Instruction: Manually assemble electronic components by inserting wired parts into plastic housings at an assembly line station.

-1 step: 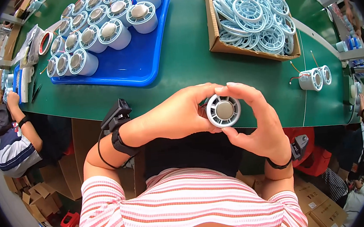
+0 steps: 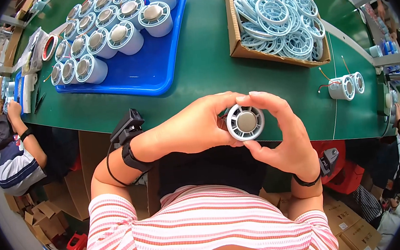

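Between my hands, above the near edge of the green table, is a small cylindrical housing (image 2: 246, 121). Its end faces up, with a pale slotted ring around a grey metal disc. My left hand (image 2: 204, 123) wraps its left side, fingers closed, and hides most of the body; a bit of dark wire shows by the fingers. On the ring's upper and lower edges rest the forefinger and thumb of my right hand (image 2: 280, 134), curved in a wide pinch. Similar pale blue housings (image 2: 91, 69) stand in rows in a blue tray (image 2: 160, 83) at the far left.
A cardboard box (image 2: 276, 61) piled with pale blue slotted rings (image 2: 273, 11) sits far right. Two wired housings (image 2: 342, 88) lie at the table's right. A tape roll (image 2: 50, 47) and tweezers (image 2: 38, 99) are left. Co-workers sit at both sides.
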Tool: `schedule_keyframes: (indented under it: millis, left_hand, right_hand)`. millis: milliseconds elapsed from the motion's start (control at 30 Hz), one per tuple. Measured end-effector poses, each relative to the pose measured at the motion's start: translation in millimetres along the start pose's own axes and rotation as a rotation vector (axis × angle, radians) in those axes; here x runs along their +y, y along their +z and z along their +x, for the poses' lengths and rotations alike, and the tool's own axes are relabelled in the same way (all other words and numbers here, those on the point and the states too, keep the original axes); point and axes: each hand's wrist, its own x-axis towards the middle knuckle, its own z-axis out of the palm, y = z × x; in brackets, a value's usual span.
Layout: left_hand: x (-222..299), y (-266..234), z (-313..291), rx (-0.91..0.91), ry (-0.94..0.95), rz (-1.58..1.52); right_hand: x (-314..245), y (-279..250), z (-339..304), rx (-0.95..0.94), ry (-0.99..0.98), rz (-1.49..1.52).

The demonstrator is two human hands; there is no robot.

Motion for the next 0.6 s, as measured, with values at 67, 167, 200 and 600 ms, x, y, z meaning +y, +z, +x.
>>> schedule_keyframes:
  millis: [67,167,200,600]
  left_hand:
    - [-1.0,-0.8,0.3,-0.011,0.016,0.023]
    - [2.9,0.3,-1.1,-0.010,-0.018,0.033]
    - [3.9,0.6,-1.2,-0.010,-0.034,0.038]
    - [21.3,-23.4,3.4,-0.171,-0.410,-0.479]
  right_hand:
    - [1.2,0.2,-0.9,-0.009,0.024,0.027]
    - [0.0,4.3,-5.0,0.036,0.003,0.018]
    - [0.5,4.2,-4.3,0.036,0.006,0.020]
    - [10.4,-1.6,-4.3,-0.014,-0.027,-0.084]
